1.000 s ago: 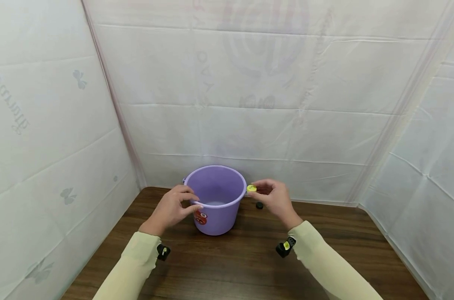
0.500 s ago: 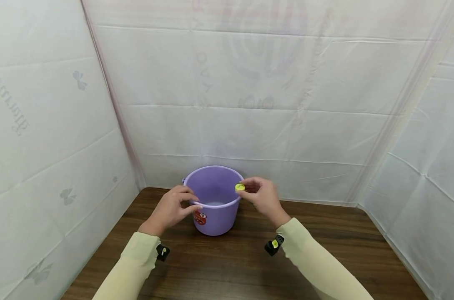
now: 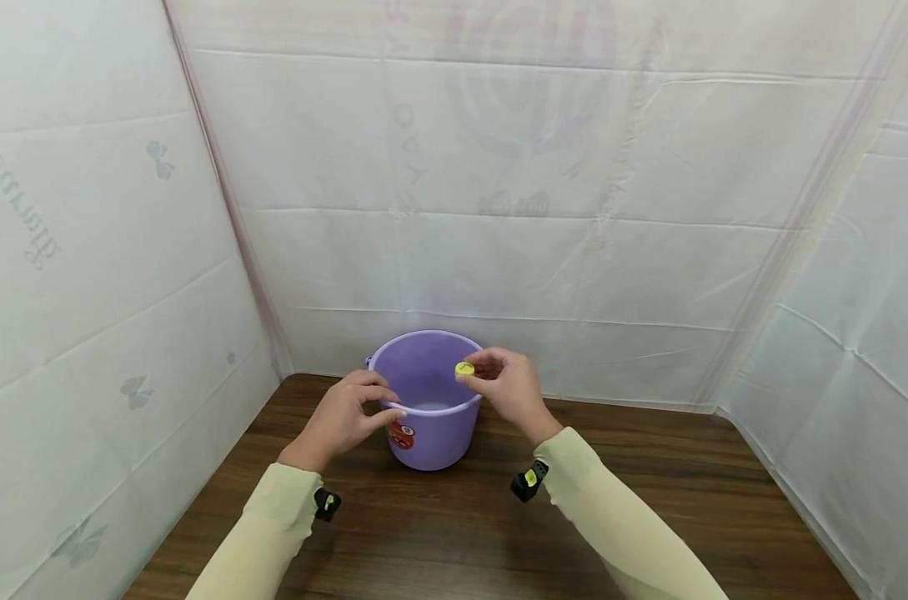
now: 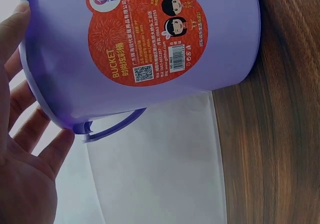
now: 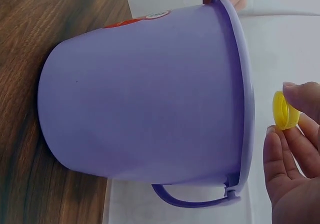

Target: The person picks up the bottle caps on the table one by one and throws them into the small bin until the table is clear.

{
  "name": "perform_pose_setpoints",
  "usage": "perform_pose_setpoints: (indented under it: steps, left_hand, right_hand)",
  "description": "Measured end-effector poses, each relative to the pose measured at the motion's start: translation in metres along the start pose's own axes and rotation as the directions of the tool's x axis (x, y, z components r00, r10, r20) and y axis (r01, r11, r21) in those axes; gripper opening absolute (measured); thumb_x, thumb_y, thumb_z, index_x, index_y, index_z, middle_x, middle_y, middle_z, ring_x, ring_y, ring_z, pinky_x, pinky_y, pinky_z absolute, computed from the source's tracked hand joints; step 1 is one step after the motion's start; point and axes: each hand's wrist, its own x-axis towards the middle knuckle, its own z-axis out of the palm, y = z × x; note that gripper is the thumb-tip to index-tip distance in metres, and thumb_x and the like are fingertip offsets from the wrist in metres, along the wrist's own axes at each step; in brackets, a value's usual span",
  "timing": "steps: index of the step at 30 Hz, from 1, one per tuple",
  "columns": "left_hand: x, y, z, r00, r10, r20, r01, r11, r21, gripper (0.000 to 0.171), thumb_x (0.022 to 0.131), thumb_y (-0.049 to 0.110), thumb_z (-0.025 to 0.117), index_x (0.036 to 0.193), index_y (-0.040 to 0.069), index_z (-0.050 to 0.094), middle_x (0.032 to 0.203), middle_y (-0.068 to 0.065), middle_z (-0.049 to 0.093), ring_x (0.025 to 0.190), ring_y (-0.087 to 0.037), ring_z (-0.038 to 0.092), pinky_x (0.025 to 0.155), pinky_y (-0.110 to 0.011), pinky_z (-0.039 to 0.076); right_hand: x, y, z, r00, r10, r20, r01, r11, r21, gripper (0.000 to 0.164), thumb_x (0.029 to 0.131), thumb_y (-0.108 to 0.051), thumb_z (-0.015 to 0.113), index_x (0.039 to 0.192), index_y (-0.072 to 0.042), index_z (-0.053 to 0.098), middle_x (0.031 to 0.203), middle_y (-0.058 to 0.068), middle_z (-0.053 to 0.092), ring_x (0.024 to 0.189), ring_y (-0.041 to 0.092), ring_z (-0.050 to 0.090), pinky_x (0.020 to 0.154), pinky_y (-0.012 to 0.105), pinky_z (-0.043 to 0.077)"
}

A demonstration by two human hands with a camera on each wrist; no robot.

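A purple bucket (image 3: 442,439) stands upright on the wooden table, with a red label (image 4: 142,43) on its front wall. My left hand (image 3: 346,417) holds the bucket's rim at the near left, thumb and fingertips on the edge. Over the right part of the bucket's mouth, my right hand (image 3: 509,387) pinches a yellow bottle cap (image 3: 464,369) between thumb and fingers. The right wrist view shows the cap (image 5: 285,111) as hollow, apart from the rim. From the head view, part of the bucket's floor is hidden behind the near rim.
The brown tabletop (image 3: 423,533) spreads in front of the bucket and to its right. Pale sheet walls (image 3: 499,275) enclose the table at the back and both sides. The bucket's purple handle (image 5: 192,202) hangs down its side.
My right hand has moved left with the yellow bottle cap, from outside the bucket's right rim to above its mouth. A small black disc seen earlier is now hidden. My left hand stays put.
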Motion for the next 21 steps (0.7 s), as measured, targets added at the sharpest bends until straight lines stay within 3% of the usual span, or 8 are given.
perform_pose_setpoints:
  steps: [21]
  left_hand:
    - [0.001, 0.0, 0.0, 0.999, -0.03, 0.02, 0.03, 1.0, 0.003, 0.018, 0.081, 0.035, 0.088, 0.091, 0.022, 0.081, 0.101, 0.007, 0.068, 0.103, -0.016, 0.062, 0.09, -0.042, 0.056]
  right_hand:
    - [0.01, 0.005, 0.012, 0.999, 0.053, -0.003, -0.053, 0.999, 0.012, 0.027, 0.079, -0.015, 0.09, 0.101, -0.007, 0.078, 0.099, 0.009, 0.078, 0.088, 0.02, 0.076, 0.079, 0.031, 0.062]
